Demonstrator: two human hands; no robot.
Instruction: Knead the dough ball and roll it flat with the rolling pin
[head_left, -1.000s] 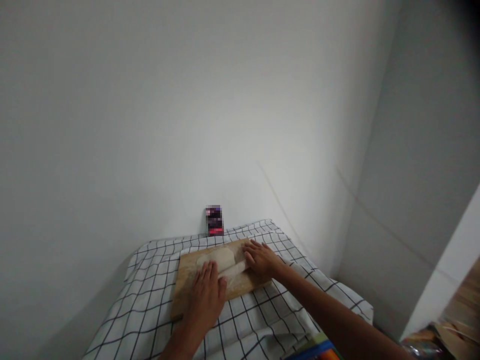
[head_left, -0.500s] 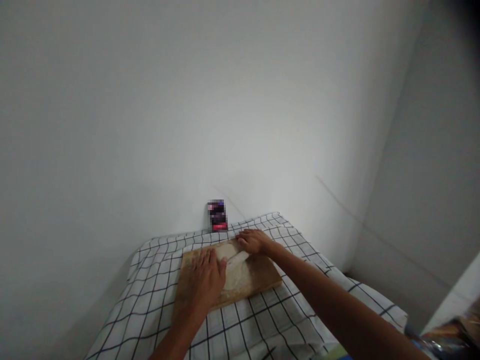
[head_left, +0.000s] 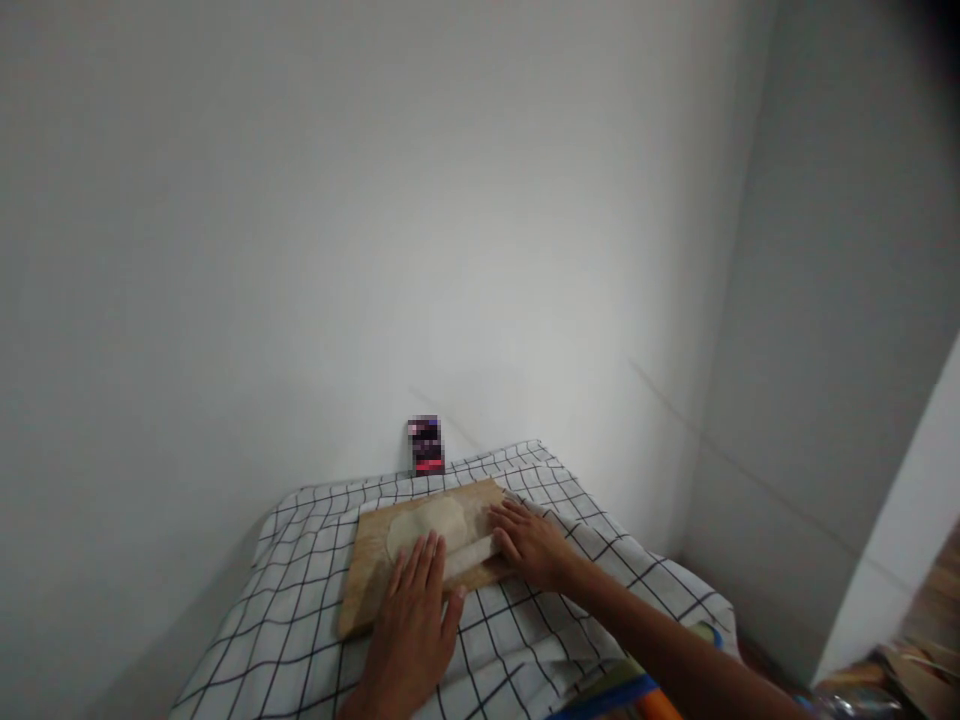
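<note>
A pale rolling pin (head_left: 472, 554) lies across the near part of a wooden board (head_left: 358, 590). My left hand (head_left: 416, 615) rests on the pin's left end with its fingers stretched forward and its thumb apart. On the right end lies my right hand (head_left: 534, 545), palm down, fingers extended over the pin. Both ends of the pin are hidden under the hands. Just beyond it, a flattened oval sheet of dough (head_left: 429, 522) is spread on the board. My left fingertips reach the dough's near edge.
Under the board is a white cloth with dark checks (head_left: 292, 570). A pixelated dark and red upright object (head_left: 427, 447) stands at the back against the white wall (head_left: 450, 250). Something blue and orange (head_left: 637, 695) shows at the bottom, partly behind my right forearm.
Both hands and the rolling pin have come toward me, from the middle of the dough to its near side. More of the dough sheet shows beyond the pin. The view has shifted slightly.
</note>
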